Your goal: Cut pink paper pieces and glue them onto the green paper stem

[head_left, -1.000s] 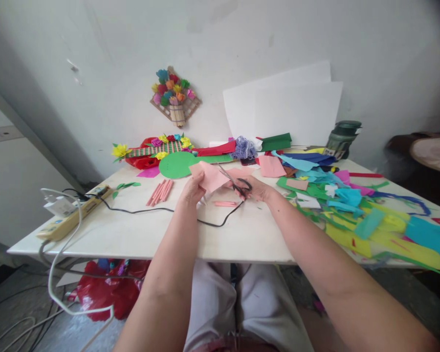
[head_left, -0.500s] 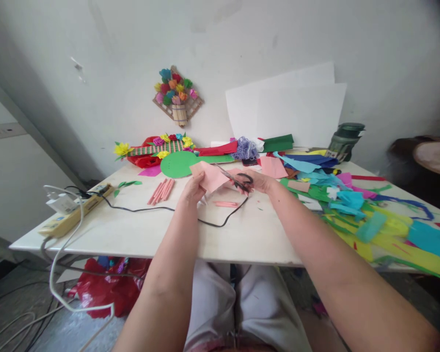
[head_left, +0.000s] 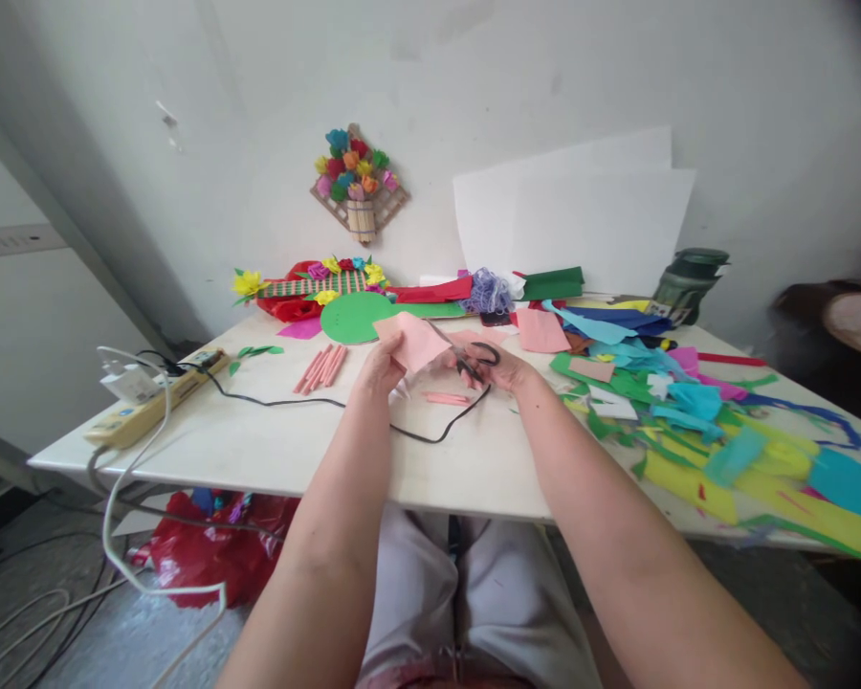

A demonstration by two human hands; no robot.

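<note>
In my left hand [head_left: 383,364] is a piece of pink paper [head_left: 417,343], pinched at its left edge and held above the table. My right hand [head_left: 503,369] is closed round the black handles of a pair of scissors [head_left: 482,358]. The scissor blades point left toward the paper's right edge; whether they touch it I cannot make out. Below the hands lie a few thin pink paper strips [head_left: 445,397]. Several rolled pink paper sticks [head_left: 320,369] lie together left of my left hand.
A black cable [head_left: 301,402] crosses the white table [head_left: 258,450] under my hands from a power strip [head_left: 158,402]. Coloured paper scraps [head_left: 732,450] cover the right side. Behind are a green paper disc [head_left: 359,318], purple yarn [head_left: 489,290] and a dark green bottle [head_left: 691,282].
The whole view has shifted slightly, so most things on the table appear further right. My hands keep hold of the paper and scissors, and the scissors' handles look a little more spread.
</note>
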